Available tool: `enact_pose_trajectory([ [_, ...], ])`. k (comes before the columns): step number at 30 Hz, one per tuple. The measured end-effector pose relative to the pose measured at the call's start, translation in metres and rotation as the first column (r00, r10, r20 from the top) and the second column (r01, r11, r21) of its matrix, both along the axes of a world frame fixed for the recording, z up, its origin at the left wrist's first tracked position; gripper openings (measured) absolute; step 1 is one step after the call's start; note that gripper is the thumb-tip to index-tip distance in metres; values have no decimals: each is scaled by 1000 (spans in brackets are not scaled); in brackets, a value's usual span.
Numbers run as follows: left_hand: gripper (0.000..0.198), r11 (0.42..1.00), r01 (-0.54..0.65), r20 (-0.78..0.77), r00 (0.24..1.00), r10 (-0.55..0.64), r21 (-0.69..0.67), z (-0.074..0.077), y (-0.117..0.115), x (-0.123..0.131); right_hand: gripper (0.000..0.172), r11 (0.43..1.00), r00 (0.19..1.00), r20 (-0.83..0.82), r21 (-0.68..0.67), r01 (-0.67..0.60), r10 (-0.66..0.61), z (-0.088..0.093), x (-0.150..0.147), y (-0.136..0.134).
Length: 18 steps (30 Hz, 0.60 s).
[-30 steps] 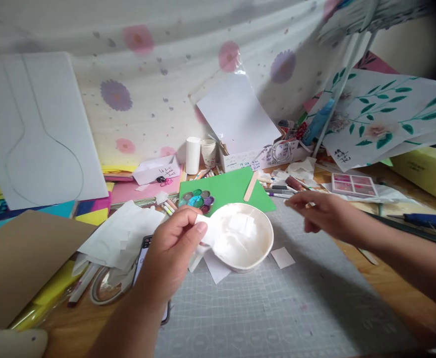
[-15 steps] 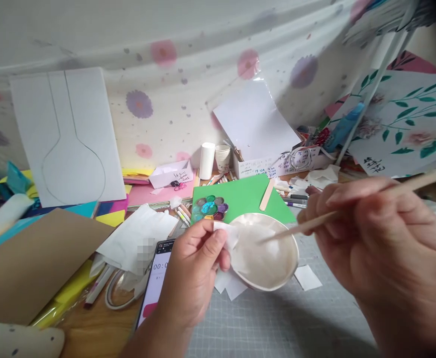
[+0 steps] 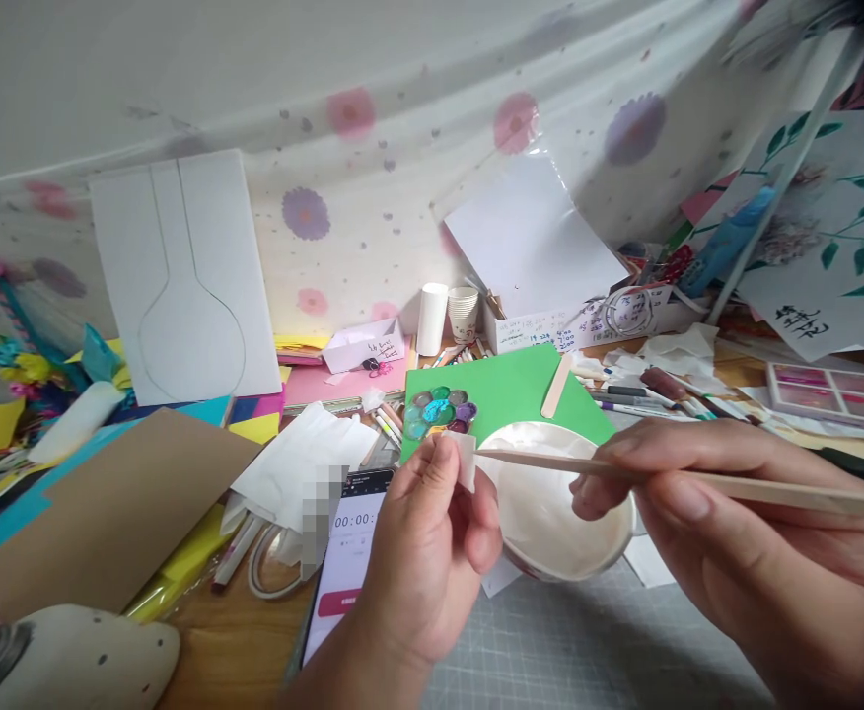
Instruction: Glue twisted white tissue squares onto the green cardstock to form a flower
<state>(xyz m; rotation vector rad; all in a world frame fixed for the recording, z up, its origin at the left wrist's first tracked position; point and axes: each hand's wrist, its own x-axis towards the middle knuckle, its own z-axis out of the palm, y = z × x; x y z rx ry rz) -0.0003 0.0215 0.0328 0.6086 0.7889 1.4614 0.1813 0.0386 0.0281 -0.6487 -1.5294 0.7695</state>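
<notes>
My left hand (image 3: 428, 552) pinches a small piece of white paper (image 3: 467, 463) between thumb and fingers. In my right hand (image 3: 757, 537) is a thin pale wooden stick (image 3: 550, 461), gripped like a pen. Its narrow tip is at the edge of the paper; whether they touch I cannot tell. Beneath the stick stands a white bowl (image 3: 628, 537) with whitish, paste-like stuff inside. Both hands hide parts of the bowl's rim. Some white paper pieces (image 3: 648, 560) lie beside and under the bowl.
A grey cutting mat (image 3: 542, 651) lies beneath the bowl. Behind it are green card (image 3: 513, 394), a flat craft stick (image 3: 557, 386) and a paint palette (image 3: 432, 409). A phone (image 3: 347, 552) showing a timer and brown card (image 3: 121, 513) lie leftward. A vase-outline board (image 3: 187, 276) leans at the back.
The stick has come up from inside the bowl to the paper in my left hand, swinging nearly level. The view has shifted, so the background sits further right.
</notes>
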Motion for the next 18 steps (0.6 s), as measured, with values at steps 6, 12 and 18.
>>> enact_pose_trajectory([
  [6, 51, 998, 55, -10, 998, -55, 37, 2, -3, 0, 4, 1000, 1000, 6, -7, -28, 28, -3, 0, 0],
  [12, 42, 994, 101, 115, 989, -97, -33, 2, -2, 0, 13, 996, 991, 126, 79, -51, 41, 2, 1, -3],
  [18, 32, 991, 131, 67, 989, -130, -3, 1, -2, 0, 6, 999, 994, -108, -44, -26, 22, -2, 1, 2],
])
